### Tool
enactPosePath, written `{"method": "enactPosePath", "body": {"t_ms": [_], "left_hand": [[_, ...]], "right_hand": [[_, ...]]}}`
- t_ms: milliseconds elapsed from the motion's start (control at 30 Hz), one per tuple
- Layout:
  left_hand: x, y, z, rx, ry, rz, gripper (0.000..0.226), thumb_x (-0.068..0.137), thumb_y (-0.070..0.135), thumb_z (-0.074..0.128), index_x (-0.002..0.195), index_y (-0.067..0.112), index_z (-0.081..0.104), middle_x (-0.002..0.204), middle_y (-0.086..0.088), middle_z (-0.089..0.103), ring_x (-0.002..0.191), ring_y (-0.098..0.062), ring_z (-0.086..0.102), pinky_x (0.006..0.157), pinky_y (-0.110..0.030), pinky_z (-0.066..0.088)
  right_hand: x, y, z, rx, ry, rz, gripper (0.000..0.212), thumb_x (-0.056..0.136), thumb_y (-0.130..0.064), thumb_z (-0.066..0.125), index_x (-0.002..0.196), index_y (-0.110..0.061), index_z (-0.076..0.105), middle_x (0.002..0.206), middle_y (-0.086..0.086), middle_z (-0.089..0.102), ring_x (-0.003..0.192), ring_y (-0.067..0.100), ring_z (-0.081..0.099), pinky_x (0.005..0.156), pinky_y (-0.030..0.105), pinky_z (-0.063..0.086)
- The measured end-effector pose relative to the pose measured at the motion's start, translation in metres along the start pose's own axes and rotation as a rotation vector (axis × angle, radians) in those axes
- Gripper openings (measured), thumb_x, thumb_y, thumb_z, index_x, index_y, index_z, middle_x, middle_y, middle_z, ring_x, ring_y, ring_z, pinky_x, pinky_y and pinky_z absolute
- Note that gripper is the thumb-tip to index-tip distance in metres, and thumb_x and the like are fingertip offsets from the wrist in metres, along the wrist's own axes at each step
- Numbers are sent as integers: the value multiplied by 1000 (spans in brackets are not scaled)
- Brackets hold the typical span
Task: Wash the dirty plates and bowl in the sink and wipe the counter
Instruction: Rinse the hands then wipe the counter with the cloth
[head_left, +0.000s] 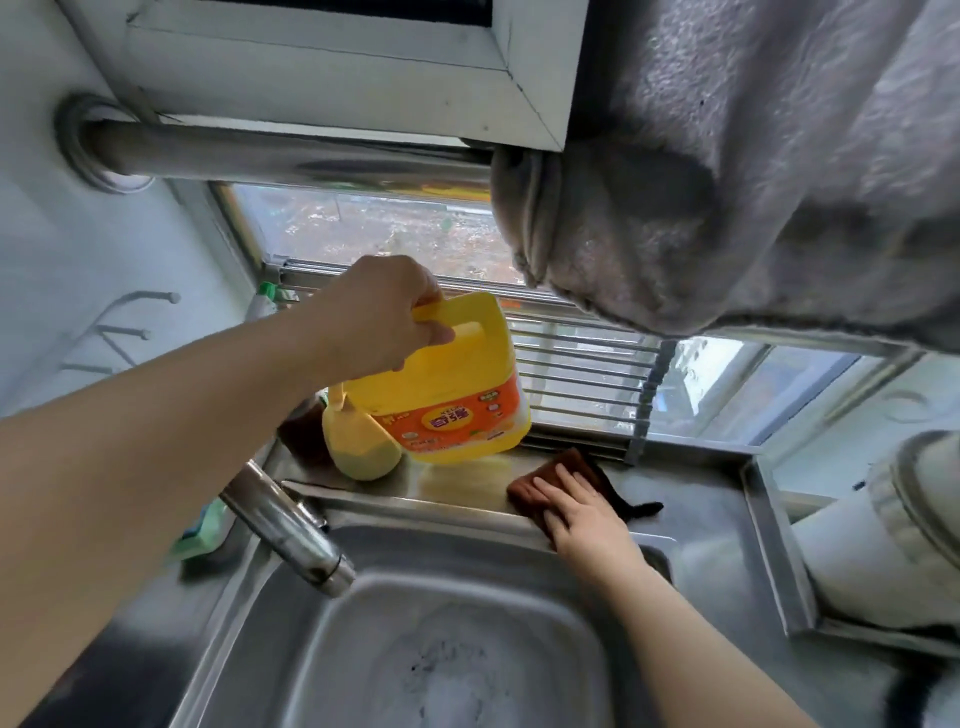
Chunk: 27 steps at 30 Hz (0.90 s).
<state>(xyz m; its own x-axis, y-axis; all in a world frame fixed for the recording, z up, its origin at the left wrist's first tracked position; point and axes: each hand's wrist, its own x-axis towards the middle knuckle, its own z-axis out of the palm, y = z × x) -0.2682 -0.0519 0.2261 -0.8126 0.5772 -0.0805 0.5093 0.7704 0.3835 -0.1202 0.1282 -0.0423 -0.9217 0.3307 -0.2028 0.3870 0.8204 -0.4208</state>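
My left hand (382, 314) grips the handle of a yellow detergent jug (457, 395) with an orange label, held tilted just above the steel ledge behind the sink. My right hand (582, 512) lies flat with straight fingers on a brown cloth (558, 470), pressing it onto the steel counter (467, 486) at the sink's back rim. The steel sink basin (441, 649) below holds no dishes that I can see; its bottom looks wet. No plates or bowl are in view.
A chrome faucet (291, 525) reaches over the basin from the left. A yellow-green sponge (358, 447) stands beside the jug. A roll-up steel rack (582, 374) lies by the window. A grey towel (727, 182) hangs overhead on a rail. A white appliance (883, 545) stands at right.
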Motion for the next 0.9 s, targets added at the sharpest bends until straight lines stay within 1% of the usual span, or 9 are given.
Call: {"method": "enactPosePath", "body": {"t_ms": [100,267,367,467,533,633,700,800,900], "left_hand": [[3,6,12,39,-75,32,23,91,27,62,105,9,65,58,1,55,41,-9,53,34,-9,32],[10,11,40,234,-84,125,38,94,28,57,130,14,55,118,-9,61,98,-23,57,82,-26,41],[12,18,55,372,-101,170,45,95,30,53,138,16,47,136,-10,52,123,-27,51,101,-40,44],[8,26,62,460,-133,163,48,92,18,52,139,16,42,139,-11,42,119,-31,54,90,-45,52],[-1,35,65,462,-110,106,66,84,5,49,146,19,31,146,-13,30,116,-36,55,82,-43,54],[-34,57,77,420,326,237,59,77,8,55,135,13,47,131,-17,44,86,-38,64,56,-34,47],[-64,71,102,326,452,404,41,77,21,53,115,8,60,109,-15,60,74,-33,64,55,-30,43],[-101,87,165,171,200,487,44,81,38,40,106,10,64,95,-8,67,80,-30,67,69,-37,51],[-124,96,214,49,-76,422,48,83,43,42,111,12,65,104,-6,68,93,-30,65,80,-42,52]], "right_hand": [[-18,47,-17,49,56,101,44,99,-30,44,141,-40,40,158,-8,18,145,9,14,113,18,6],[-45,81,-24,143,138,305,44,100,-23,40,143,-32,40,158,2,19,145,17,16,116,25,8],[-72,81,-16,169,187,422,47,101,-25,36,148,-28,29,159,2,13,146,20,10,117,28,4],[-81,83,-13,124,151,442,52,102,-28,33,151,-26,18,161,4,1,147,22,2,117,31,-2],[-66,92,-23,103,129,416,52,101,-29,32,151,-29,16,161,4,-2,147,21,0,118,33,-2],[-50,102,-32,89,92,397,52,102,-27,32,151,-30,17,161,4,-2,147,22,-1,118,34,-2],[-62,104,-25,93,102,365,52,101,-23,33,150,-32,20,161,2,-1,147,20,0,117,32,0],[-120,102,-8,96,162,304,55,99,-17,38,149,-35,24,160,-1,4,147,20,5,117,29,2],[-194,96,8,95,179,269,59,97,-16,41,147,-38,22,159,-4,5,147,19,8,117,27,2]]}}
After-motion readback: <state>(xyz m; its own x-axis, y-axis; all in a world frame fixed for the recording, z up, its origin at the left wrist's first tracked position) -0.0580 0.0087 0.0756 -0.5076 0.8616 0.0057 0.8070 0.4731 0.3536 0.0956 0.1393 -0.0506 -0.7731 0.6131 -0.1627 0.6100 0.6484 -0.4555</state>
